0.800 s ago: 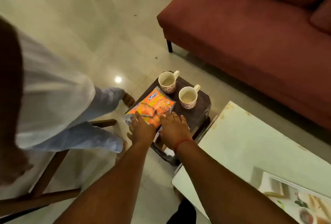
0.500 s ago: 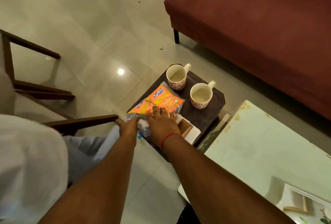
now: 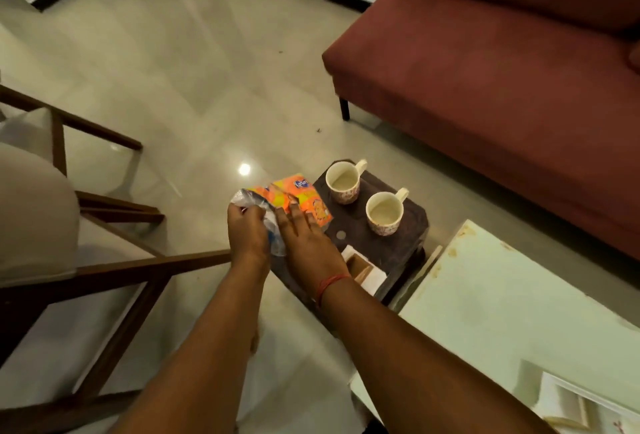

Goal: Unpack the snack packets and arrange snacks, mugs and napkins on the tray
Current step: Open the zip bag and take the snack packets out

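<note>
Two orange snack packets sit in a clear plastic bag over the left edge of a dark brown tray. My left hand grips the bag's crumpled clear end. My right hand lies on the packets with its fingers spread across them. Two patterned mugs stand on the tray: one at the back, the other to its right. White napkins in a brown holder rest at the tray's near edge, just right of my right wrist.
A dark red sofa fills the upper right. A pale table stands right of the tray, with a white framed object at its near corner. A wooden armchair with a beige cushion is at the left. Tiled floor lies between.
The packets and bag have come up off the tray's left edge with both hands on them. A person in white at the left has gone from view. The camera shifted.
</note>
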A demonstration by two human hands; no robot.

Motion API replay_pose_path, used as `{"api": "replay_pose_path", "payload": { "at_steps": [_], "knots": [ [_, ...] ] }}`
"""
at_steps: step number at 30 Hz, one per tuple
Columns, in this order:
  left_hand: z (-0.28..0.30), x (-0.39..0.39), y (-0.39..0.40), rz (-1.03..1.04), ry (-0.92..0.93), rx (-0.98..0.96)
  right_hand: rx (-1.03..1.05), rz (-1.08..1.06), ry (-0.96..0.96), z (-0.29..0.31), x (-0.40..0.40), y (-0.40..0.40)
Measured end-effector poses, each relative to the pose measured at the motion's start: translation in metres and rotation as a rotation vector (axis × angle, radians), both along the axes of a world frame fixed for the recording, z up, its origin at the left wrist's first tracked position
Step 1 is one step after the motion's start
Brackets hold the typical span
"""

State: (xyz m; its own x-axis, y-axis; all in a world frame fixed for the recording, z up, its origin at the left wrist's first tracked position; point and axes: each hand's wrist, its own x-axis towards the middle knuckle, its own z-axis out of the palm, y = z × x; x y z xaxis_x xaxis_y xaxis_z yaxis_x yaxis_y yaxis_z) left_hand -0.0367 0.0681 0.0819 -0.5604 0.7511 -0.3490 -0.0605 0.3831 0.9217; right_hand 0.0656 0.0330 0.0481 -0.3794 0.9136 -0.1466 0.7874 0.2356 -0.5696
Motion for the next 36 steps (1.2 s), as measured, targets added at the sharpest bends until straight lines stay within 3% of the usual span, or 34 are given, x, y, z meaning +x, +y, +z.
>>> {"api": "replay_pose_path", "payload": {
  "at_steps": [4,9,12,17,19,22,27,30,33,36],
  "knots": [
    [0.064,0.054,-0.022,-0.199,0.066,0.136,0.057,-0.156,0.153,0.057,0.047,-0.016],
    [0.114,0.16,-0.079,-0.602,0.072,0.253,0.154,-0.465,0.314,0.116,0.15,-0.073],
    [0.127,0.227,-0.129,-0.873,0.278,0.35,0.068,-0.681,0.505,0.148,0.227,-0.131],
    [0.127,0.338,-0.22,-1.392,0.536,0.564,0.098,-0.882,0.626,0.183,0.362,-0.259],
    [0.124,0.381,-0.257,-1.445,0.719,0.723,0.084,-0.976,0.761,0.189,0.415,-0.315],
    [0.126,0.437,-0.307,-1.411,0.769,0.822,0.099,-1.078,0.955,0.195,0.479,-0.384],
    [0.13,0.497,-0.364,-1.384,0.7,0.582,0.063,-1.218,1.073,0.199,0.561,-0.479],
    [0.143,0.516,-0.38,-1.371,0.78,0.494,0.033,-1.38,1.067,0.186,0.594,-0.515],
    [0.151,0.53,-0.381,-1.38,0.708,0.383,0.063,-1.606,0.938,0.162,0.617,-0.532],
    [0.162,0.538,-0.382,-1.391,0.463,0.184,0.057,-1.715,0.749,0.152,0.615,-0.534]
  ]
}}
